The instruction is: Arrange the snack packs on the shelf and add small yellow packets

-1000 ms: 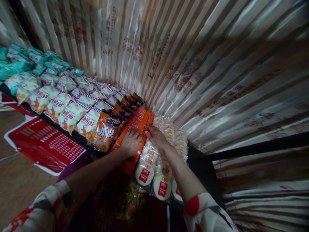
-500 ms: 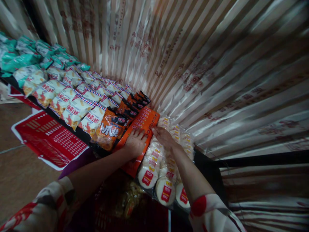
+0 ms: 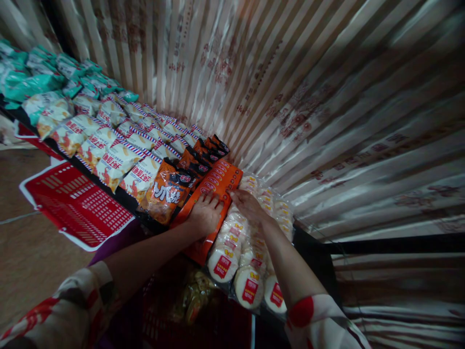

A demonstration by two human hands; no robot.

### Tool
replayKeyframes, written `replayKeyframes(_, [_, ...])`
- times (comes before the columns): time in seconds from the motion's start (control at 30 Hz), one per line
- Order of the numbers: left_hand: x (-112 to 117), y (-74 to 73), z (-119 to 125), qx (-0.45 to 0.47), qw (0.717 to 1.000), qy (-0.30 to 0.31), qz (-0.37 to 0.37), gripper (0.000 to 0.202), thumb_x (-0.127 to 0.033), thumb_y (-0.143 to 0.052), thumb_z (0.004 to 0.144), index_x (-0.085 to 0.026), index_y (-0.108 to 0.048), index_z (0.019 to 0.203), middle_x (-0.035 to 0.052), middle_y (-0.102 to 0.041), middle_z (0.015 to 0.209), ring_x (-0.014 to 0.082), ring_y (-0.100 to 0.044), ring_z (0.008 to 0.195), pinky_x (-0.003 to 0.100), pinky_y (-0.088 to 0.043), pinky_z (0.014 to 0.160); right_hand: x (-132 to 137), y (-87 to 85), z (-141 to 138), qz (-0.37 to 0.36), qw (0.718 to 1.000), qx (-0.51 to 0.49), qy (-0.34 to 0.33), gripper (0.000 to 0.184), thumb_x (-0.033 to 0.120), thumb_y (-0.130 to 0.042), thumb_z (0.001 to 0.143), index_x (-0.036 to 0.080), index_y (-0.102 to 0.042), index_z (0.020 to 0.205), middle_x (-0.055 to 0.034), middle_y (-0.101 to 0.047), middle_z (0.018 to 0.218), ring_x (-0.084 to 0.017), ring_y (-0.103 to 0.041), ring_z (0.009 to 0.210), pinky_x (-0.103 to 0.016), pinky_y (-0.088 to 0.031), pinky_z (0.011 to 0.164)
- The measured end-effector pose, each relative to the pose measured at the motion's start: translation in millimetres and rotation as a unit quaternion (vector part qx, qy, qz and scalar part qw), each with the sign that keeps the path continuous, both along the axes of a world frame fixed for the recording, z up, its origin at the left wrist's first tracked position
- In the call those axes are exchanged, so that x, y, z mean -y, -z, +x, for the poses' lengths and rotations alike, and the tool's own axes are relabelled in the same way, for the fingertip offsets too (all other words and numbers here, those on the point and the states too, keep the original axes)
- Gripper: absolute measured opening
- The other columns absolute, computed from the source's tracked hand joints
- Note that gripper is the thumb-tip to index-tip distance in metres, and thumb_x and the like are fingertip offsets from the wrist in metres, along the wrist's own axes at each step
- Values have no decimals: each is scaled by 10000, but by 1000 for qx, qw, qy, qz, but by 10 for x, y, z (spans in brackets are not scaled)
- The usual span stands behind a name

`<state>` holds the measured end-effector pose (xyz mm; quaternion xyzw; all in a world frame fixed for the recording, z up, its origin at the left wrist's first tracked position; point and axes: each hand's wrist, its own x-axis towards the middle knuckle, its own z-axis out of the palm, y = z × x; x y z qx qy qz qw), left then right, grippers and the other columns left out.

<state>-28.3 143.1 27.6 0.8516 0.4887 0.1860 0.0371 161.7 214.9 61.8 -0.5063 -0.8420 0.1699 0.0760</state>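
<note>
My left hand [image 3: 206,215] lies on an orange sheet-like packet [image 3: 221,178], its fingers spread over the surface. My right hand [image 3: 249,206] reaches over the round white rice crackers [image 3: 222,265] in clear wrap with red labels. Its extended fingertips touch the right edge of the orange packet; their undersides are hidden. The crackers stand in rows to the right of the packet, partly under my right forearm. Left of the packet are orange and black snack bags [image 3: 167,191], the front one upright and tilted back.
White snack bags [image 3: 116,162] with striped edges and teal bags [image 3: 34,87] fill the shelf to the left. Below are a red basket [image 3: 78,203] with a white rim and a darker red basket [image 3: 160,325] holding yellowish packs. A pleated printed curtain [image 3: 254,82] hangs behind.
The view has shifted slightly, moving the shelf goods a little right in the picture. Both hands keep nearly the same places on the orange packet.
</note>
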Motion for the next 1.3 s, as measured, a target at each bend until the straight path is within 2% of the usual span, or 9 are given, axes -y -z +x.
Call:
replayKeyframes(0.17, [3,-62,-9,-7,1000,3,-19,423,-298,-447,920,-131,-544,1296,149,-510,1387,330,-412,1317,493,-295,1100,9,-8,-13,4,1000,3,9,632,579,-206,959,199,-703,1050,-88,-707,1097,-226,-637,1060,-369,-473,985])
replayKeyframes(0.3, [4,-84,-5,-3,1000,2,-19,409,-299,-456,919,-139,-552,1283,150,-504,1392,317,-414,1316,494,-298,1099,16,-10,-10,8,1000,-16,-15,628,591,-221,955,204,-715,983,-77,-706,1107,-223,-622,1099,-367,-456,1011])
replayKeyframes(0.83, [3,-19,14,5,1000,2,-2,425,-297,-418,925,-134,-552,1294,155,-514,1385,327,-415,1322,536,-290,1107,-31,8,-13,4,1000,2,-5,560,529,-260,964,224,-725,1036,-64,-709,1122,-224,-620,1111,-403,-460,1031])
replayKeyframes(1.0, [10,-26,4,1,1000,3,-9,432,-292,-430,922,-126,-544,1304,159,-507,1391,331,-404,1330,515,-301,1108,-36,7,-29,-5,1000,0,-2,571,550,-270,958,244,-751,948,-50,-717,1101,-217,-621,1110,-387,-460,1035])
replayKeyframes(1.17, [8,-13,-3,6,1000,10,-10,441,-294,-416,925,-118,-535,1312,184,-489,1399,341,-402,1327,562,-271,1111,-22,-38,-46,-18,1000,-15,14,584,579,-284,946,234,-755,946,-68,-713,1112,-232,-632,1097,-406,-479,1013])
replayKeyframes(1.3, [6,-2,1,6,1000,11,-10,435,-295,-411,929,-122,-538,1307,183,-494,1395,335,-402,1328,560,-274,1109,-27,-71,-48,-39,999,-18,1,595,590,-278,943,231,-752,967,-62,-707,1128,-233,-626,1108,-406,-470,1020])
